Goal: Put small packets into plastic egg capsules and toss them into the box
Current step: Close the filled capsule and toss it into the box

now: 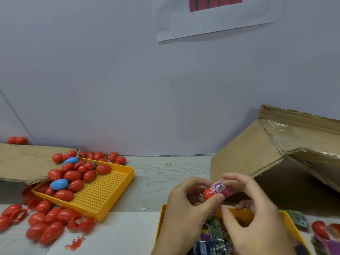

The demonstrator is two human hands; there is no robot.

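My left hand (185, 208) grips a red egg capsule half (208, 193) between thumb and fingers. A small pink packet (221, 189) with a barcode sticks out of the capsule, and my right hand (255, 208) pinches it with curled fingers. Both hands hover over a yellow tray (289, 220) holding several small packets (213, 236). The cardboard box (257, 153) lies tipped on its side at the right, its opening facing me.
At the left, a perforated yellow tray (103, 192) holds several red eggs and two blue eggs (59, 184). More red eggs (46, 223) lie loose on the table around it. A cardboard flap (24, 162) lies far left. A rubber band (168, 164) sits mid-table.
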